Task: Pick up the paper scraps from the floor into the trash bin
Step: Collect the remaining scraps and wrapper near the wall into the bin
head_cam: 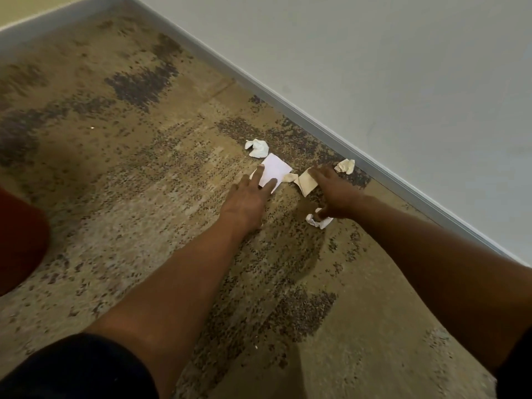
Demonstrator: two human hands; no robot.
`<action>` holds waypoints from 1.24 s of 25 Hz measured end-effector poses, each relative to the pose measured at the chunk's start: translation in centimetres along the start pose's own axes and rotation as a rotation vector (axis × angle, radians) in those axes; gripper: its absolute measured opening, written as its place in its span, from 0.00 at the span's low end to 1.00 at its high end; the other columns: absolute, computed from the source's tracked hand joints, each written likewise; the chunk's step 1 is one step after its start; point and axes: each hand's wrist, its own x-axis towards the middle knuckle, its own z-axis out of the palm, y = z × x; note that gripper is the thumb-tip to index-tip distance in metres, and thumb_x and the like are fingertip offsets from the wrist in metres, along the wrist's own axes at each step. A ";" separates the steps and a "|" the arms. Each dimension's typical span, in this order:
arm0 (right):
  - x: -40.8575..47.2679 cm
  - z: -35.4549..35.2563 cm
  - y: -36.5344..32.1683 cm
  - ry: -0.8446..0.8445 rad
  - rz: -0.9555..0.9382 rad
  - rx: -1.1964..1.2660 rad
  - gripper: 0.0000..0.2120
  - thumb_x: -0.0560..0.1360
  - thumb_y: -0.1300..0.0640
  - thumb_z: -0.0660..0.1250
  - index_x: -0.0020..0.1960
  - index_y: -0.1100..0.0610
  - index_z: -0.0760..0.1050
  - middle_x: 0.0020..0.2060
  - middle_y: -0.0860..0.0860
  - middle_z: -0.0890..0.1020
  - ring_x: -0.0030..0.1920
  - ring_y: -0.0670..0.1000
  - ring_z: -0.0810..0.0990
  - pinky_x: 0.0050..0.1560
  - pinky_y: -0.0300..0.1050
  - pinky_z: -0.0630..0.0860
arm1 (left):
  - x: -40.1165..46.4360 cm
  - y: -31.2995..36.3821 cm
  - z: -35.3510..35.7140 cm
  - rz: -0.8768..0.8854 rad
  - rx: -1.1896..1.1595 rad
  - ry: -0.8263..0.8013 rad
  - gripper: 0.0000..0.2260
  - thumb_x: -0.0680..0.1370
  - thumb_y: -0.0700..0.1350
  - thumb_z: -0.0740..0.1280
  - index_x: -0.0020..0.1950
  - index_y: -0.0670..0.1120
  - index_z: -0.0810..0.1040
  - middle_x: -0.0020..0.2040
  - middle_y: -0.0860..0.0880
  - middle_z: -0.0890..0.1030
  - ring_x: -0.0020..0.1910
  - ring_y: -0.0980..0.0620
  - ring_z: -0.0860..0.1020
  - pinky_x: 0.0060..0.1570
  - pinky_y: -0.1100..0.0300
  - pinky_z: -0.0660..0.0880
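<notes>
Several paper scraps lie on the speckled carpet near the wall. My left hand [247,197] reaches forward, its straight fingers touching a flat white sheet [275,168]. My right hand [335,194] stretches out with its fingertips on a beige folded scrap [306,184], while its thumb rests on a small crumpled white scrap [319,221] beneath it. A crumpled white scrap [257,148] lies just beyond the flat sheet. Another crumpled beige scrap [345,166] sits close to the baseboard. No trash bin can be identified.
A grey baseboard [316,122] and pale wall run diagonally on the right, close behind the scraps. A dark red object [20,240] juts in at the left edge. Brown patterned carpet [115,139] stretches to the left and far side.
</notes>
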 end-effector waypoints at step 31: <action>-2.7 1.4 -1.0 -0.047 -0.083 -0.180 0.60 0.57 0.38 0.80 0.77 0.45 0.46 0.74 0.52 0.59 0.69 0.59 0.65 0.61 0.61 0.74 | 0.3 1.5 2.4 0.070 -0.102 -0.123 0.46 0.76 0.49 0.71 0.80 0.60 0.40 0.82 0.47 0.39 0.79 0.34 0.45 0.75 0.35 0.52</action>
